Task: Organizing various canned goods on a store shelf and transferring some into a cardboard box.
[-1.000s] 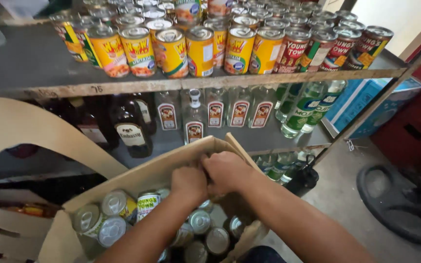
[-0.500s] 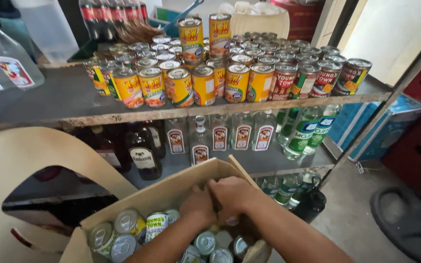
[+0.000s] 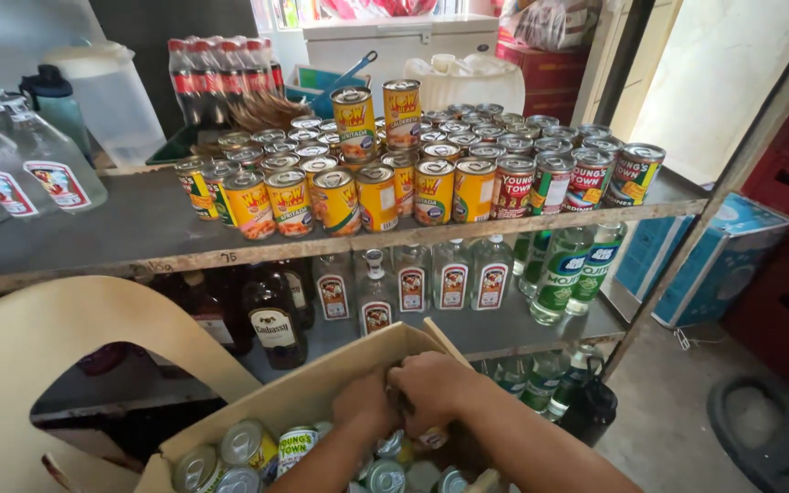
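Both of my hands reach down into a cardboard box [image 3: 312,393] that holds several tin cans [image 3: 248,447]. My left hand [image 3: 364,403] is curled among the cans at the box's far side. My right hand [image 3: 431,388] presses against it, fingers bent down onto a can [image 3: 431,439] with a red label edge. What each hand grips is mostly hidden by the fingers. Above stands a grey shelf [image 3: 120,233] carrying rows of yellow-labelled cans [image 3: 335,199] and red-labelled cans [image 3: 554,183].
Clear glass bottles [image 3: 454,274] and dark bottles [image 3: 271,324] fill the lower shelf, green bottles [image 3: 563,265] to the right. Large clear bottles [image 3: 47,169] stand at the upper left. A beige curved chair back [image 3: 66,347] sits left of the box. Blue carton [image 3: 714,260] on the floor.
The view has tilted upward, so the shelf top shows more and the box sits lower. My hands stayed together in the box, working among the cans.
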